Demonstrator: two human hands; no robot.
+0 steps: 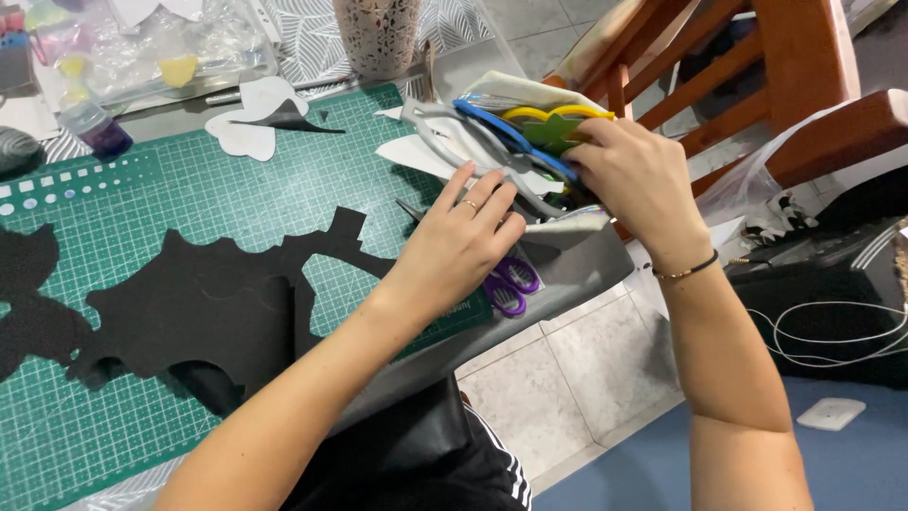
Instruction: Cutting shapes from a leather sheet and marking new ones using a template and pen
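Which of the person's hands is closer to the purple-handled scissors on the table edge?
Left. The left hand rests right above the purple scissors, partly covering them. The right hand is higher, gripping the stack of coloured foam sheets.

Scissors (511, 284) are being partly covered by the left hand (459, 248); black cutout (189, 312) is being cropped at the left edge.

Bright, even indoor light; soft shadows under arms; sharp focus; slight wide-angle edge stretch.
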